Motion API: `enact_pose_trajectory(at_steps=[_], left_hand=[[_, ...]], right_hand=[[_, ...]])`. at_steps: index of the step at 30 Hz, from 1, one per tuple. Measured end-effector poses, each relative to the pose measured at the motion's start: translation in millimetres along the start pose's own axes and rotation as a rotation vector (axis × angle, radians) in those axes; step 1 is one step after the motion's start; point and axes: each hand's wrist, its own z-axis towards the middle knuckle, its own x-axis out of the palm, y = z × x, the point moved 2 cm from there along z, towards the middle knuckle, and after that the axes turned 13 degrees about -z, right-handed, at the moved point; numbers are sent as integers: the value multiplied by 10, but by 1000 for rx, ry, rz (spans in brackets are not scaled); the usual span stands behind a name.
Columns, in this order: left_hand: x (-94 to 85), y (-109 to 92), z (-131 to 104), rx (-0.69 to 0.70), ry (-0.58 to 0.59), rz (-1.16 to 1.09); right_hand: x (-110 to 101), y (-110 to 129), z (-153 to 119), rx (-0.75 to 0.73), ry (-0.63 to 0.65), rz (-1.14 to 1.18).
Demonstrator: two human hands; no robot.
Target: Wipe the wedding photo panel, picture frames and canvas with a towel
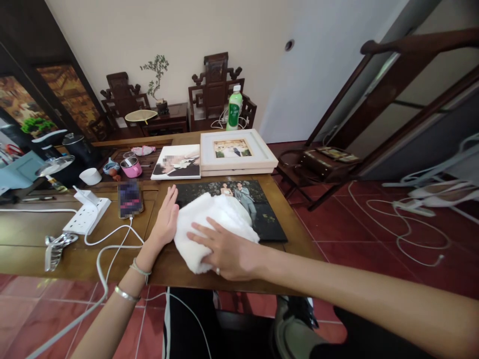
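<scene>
A dark photo panel (271,222) showing a couple lies flat near the front edge of the wooden table. My right hand (230,249) is over a bunched white cloth (202,209) and presses it down on the panel. Its fingers rest across the cloth and part of its grip is hidden. The cloth covers the panel's lower left part. Beside the panel's left edge stands my left hand (167,217), fingers stretched out, with its palm side toward the panel and cloth.
Behind the panel are a white-framed picture (239,149) and a smaller photo board (177,162). A green-labelled bottle (234,108) stands beyond them. To the left lie a phone (130,199), a power strip (86,214), a hair clip (58,249), a pink cup (130,167) and loose white cables.
</scene>
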Motion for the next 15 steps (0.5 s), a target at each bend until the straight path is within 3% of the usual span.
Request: enact_pose_trajectory(at_steps=[3, 7, 11, 15], left_hand=[[7, -17, 2, -13, 29, -10], [42, 11, 7, -83, 116, 39], [71, 56, 8, -100, 199, 115], [73, 68, 10, -93, 203, 131]], right_hand=[[-17, 57, -233, -47, -38, 59], [21, -19, -503, 61, -79, 115], [98, -290, -651, 228, -147, 97], [128, -631, -539, 422, -197, 69]])
